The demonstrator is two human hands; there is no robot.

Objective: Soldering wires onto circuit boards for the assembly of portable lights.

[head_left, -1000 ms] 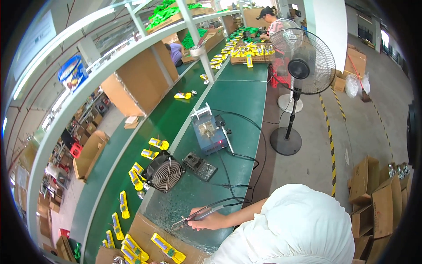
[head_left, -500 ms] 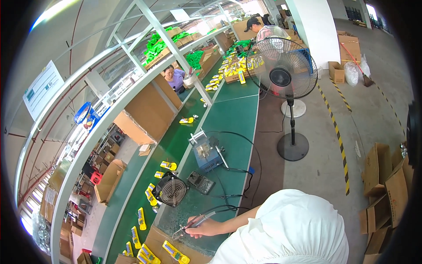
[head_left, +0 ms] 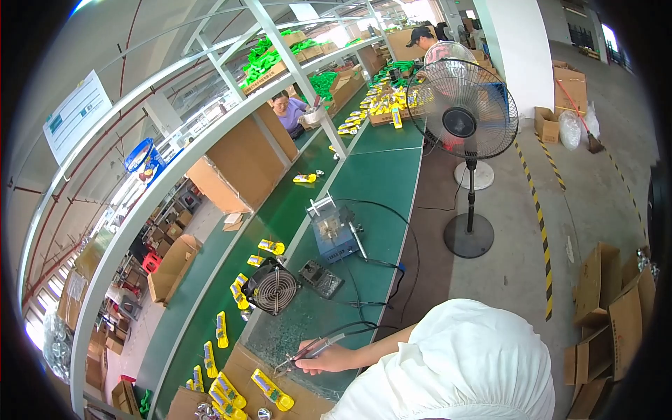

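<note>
My right hand [head_left: 325, 358] is closed around a pen-shaped soldering iron [head_left: 329, 343] with a black cable running back from it. Its thin tip reaches left, to the edge of a flattened cardboard sheet [head_left: 255, 357] on the green bench. Nearest to the tip lies a yellow device [head_left: 271, 390] with a blue-grey panel. More such yellow devices [head_left: 227, 394] lie in a cluster beside it, with small round silver parts [head_left: 264, 414] close by. My left hand is not in view. White cloth [head_left: 455, 364] hides much of the bottom right.
A black fan with a metal grille [head_left: 273, 290], a dark metal holder [head_left: 322, 278] and a blue machine with cables [head_left: 334, 234] stand on the bench. Several yellow devices lie along the green belt [head_left: 210, 315]. A pedestal fan [head_left: 460, 122], cartons [head_left: 598, 287] and two people are further off.
The view has tilted slightly, so the bench appears shifted and more silver parts show at the bottom. My right hand keeps its hold on the soldering iron at nearly the same place.
</note>
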